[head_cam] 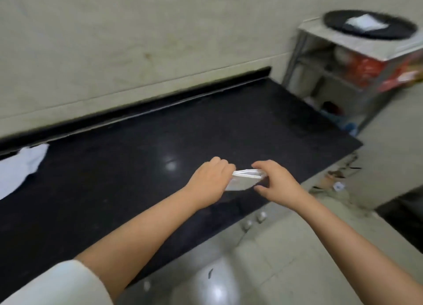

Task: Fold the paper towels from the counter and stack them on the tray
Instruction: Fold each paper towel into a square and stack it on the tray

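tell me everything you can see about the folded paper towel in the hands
The folded paper towel is white, soft-looking paper folded into a small flat wad, with several layered edges showing along its top. It is held just above the black counter, near its front edge, roughly level and slightly tilted. The left hand grips its left end and the right hand pinches its right end, thumb below. Motion blur hides any surface texture.

A pale, stained wall (137,52) runs behind the black worktop (137,167). At right stands a metal shelf unit (320,80) holding red packages (366,71) and blurred containers. Light floor tiles (297,247) gleam below, with debris (336,181) scattered near the worktop's corner.
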Demonstrator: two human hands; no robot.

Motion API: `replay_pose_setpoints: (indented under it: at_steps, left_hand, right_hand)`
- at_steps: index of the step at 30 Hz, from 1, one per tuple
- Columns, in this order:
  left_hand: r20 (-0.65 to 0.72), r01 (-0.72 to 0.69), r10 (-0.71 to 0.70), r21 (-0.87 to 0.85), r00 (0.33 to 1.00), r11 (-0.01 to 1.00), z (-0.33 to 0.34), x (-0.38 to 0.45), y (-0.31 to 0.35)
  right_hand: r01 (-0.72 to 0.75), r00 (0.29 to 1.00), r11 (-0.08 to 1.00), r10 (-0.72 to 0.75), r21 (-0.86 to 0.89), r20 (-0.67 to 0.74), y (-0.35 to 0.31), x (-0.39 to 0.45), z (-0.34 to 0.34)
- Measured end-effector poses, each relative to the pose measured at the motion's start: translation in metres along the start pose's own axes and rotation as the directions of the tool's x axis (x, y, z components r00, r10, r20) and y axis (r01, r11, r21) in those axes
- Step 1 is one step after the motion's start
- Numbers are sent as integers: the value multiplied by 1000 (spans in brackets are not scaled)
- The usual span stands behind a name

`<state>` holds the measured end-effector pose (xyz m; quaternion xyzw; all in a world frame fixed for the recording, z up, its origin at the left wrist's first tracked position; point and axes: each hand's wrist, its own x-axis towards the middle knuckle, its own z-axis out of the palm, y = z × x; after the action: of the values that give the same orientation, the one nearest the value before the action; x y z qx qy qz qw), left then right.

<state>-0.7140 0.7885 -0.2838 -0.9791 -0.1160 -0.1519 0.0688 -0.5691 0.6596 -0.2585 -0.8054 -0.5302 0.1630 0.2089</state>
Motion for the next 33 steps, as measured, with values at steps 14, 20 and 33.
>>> replay_pose_setpoints:
  at_steps: [14, 20, 33]
  left_hand:
    - [-199, -334, 308, -114, 930, 936, -28, 340, 183]
    - [34, -247, 257, -187, 966, 951, -35, 504, 204]
    - [28, 194, -216, -563, 976, 804, -31, 774, 176]
  right_hand:
    - [-182, 983, 892, 180, -414, -43, 226, -29, -305]
    - [-234, 972, 878, 197, -416, -131, 309, 43, -405]
    - [-135, 961, 991, 128, -12, -246, 445, 236, -583]
